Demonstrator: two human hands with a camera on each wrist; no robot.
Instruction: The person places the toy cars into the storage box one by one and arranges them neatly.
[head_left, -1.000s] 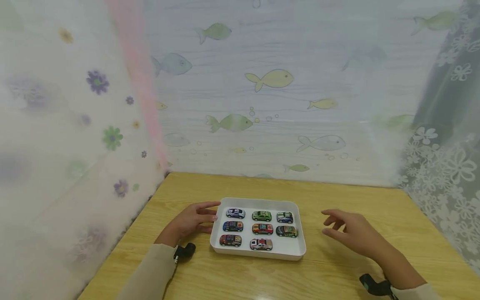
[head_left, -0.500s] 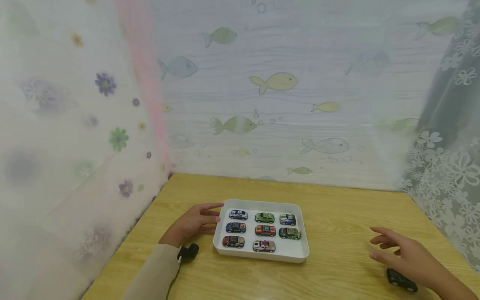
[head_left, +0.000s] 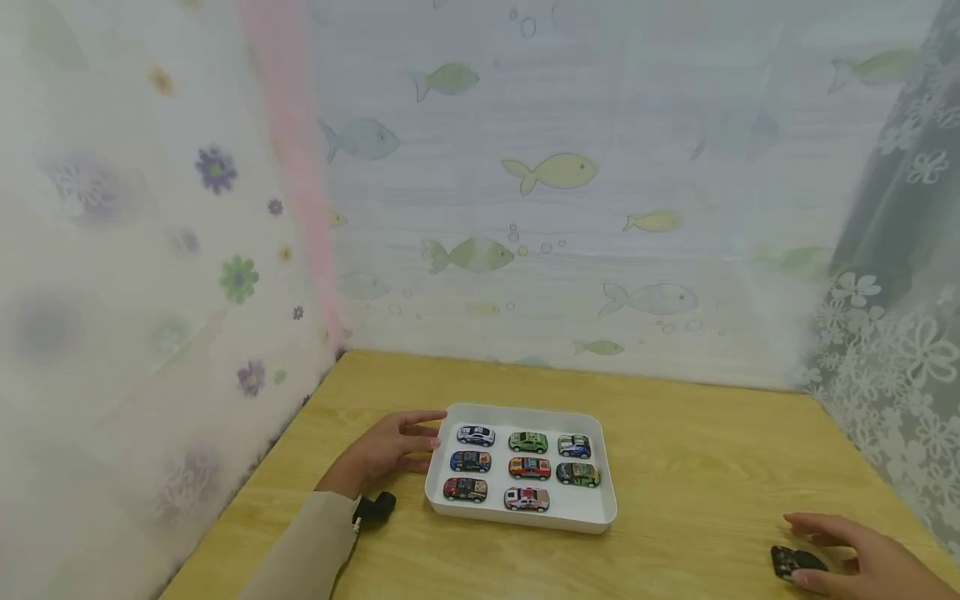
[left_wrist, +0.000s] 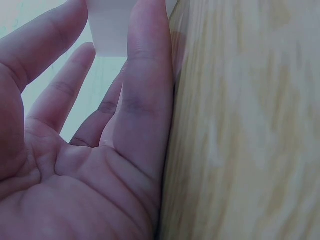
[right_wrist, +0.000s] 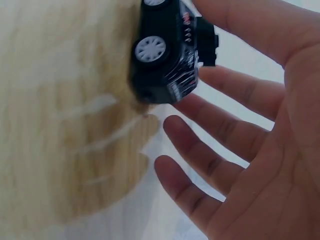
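At the lower right in the head view, my right hand (head_left: 873, 558) is around a small black toy car (head_left: 797, 560) on the table. Its fingers arch past the far side and the thumb lies along the near side. The right wrist view shows the black toy car (right_wrist: 167, 55) beside the thumb, with the other fingers spread and relaxed. My left hand (head_left: 384, 450) rests on edge on the table, its straight fingertips at the left wall of a white tray (head_left: 521, 518). Several colourful toy cars stand in it in columns, including a red one (head_left: 529, 468).
The wooden table (head_left: 690, 467) runs back to a curtain (head_left: 555, 208) printed with fish. A flower-patterned curtain (head_left: 150, 333) borders the left side, and lace with white flowers (head_left: 892, 400) hangs at the right. A black wrist camera (head_left: 375, 508) sits at the left cuff.
My right hand has moved right and towards me, away from the tray's side, down to the black toy car. My left hand has stayed at the tray. The head view has shifted slightly.
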